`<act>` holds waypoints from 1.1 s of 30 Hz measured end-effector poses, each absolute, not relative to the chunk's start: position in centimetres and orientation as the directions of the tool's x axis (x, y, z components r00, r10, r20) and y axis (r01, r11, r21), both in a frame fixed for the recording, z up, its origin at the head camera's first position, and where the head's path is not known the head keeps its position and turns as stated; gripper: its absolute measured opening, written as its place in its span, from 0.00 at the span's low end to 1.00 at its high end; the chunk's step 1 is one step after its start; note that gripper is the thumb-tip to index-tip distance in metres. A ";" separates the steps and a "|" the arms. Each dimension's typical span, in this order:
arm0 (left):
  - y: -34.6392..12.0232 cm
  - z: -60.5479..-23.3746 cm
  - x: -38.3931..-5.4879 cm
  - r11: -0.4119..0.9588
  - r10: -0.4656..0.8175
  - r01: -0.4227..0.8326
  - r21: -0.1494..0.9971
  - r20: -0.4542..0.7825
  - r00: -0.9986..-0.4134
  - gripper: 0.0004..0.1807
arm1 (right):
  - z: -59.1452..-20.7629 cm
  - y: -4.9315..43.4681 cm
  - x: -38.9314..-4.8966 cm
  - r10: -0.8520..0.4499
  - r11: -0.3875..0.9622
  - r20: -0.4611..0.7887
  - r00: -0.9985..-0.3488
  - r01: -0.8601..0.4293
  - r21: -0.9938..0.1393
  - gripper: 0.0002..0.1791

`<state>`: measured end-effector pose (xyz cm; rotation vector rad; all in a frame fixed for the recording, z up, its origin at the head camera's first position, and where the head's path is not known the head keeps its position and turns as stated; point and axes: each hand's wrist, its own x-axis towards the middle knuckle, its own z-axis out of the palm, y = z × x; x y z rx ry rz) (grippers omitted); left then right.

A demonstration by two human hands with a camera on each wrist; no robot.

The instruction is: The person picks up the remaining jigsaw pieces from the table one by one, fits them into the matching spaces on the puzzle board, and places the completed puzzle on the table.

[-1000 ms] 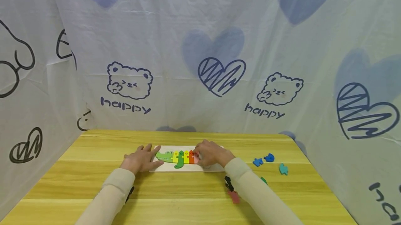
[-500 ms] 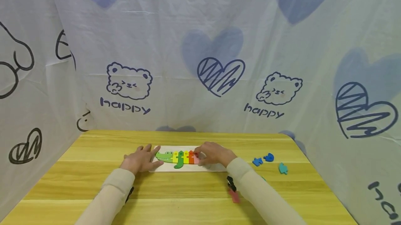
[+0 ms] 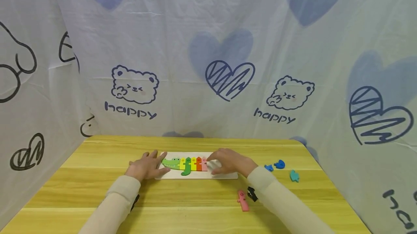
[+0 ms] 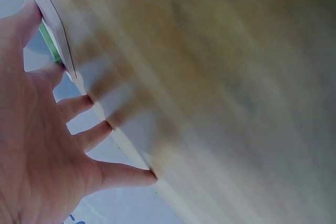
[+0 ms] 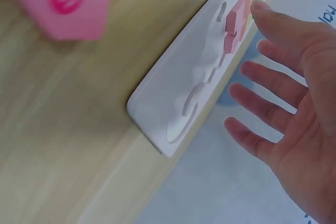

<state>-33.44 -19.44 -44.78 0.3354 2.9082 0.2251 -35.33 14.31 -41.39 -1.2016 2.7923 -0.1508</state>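
Note:
A white puzzle board (image 3: 195, 176) lies on the table, with a crocodile puzzle partly filled in. From the left it holds the green crocodile head (image 3: 171, 163), then yellow, green, yellow and red-orange pieces, then a light pink piece (image 3: 204, 164). My left hand (image 3: 144, 167) rests with spread fingers at the board's left end, thumb and index finger on its edge. Over the right part of the board my right hand (image 3: 232, 162) holds nothing, its fingers apart. In the right wrist view, bare recesses show beside the pink piece (image 5: 237, 19), with the thumb close by.
A darker pink puzzle piece (image 3: 242, 201) lies in front of the board, right of centre. To the right are two blue pieces (image 3: 279, 164) and a teal piece (image 3: 294, 176). White printed cloth (image 3: 182, 118) hangs behind the wooden table (image 3: 182, 205).
My right hand has drawn back right from the light pink piece, its fingers parting. The piece stays in the board. The darker pink piece is uncovered. My left hand has not moved.

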 end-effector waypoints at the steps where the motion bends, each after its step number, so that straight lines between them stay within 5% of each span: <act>1: -19.5 -44.8 -33.4 0.963 0.240 0.209 0.173 -0.185 -0.953 0.46 | -41.3 14.5 -35.1 -0.732 0.679 -0.051 -0.679 -0.723 -0.126 0.26; 19: -19.5 -44.5 -33.2 0.965 0.235 0.204 0.168 -0.197 -0.952 0.46 | -40.7 18.8 -31.0 -0.737 0.676 -0.093 -0.670 -0.731 -0.095 0.21; 33: -19.5 -44.6 -33.4 0.964 0.239 0.207 0.165 -0.204 -0.949 0.47 | -40.6 20.8 -28.3 -0.688 0.724 -0.154 -0.709 -0.684 -0.085 0.27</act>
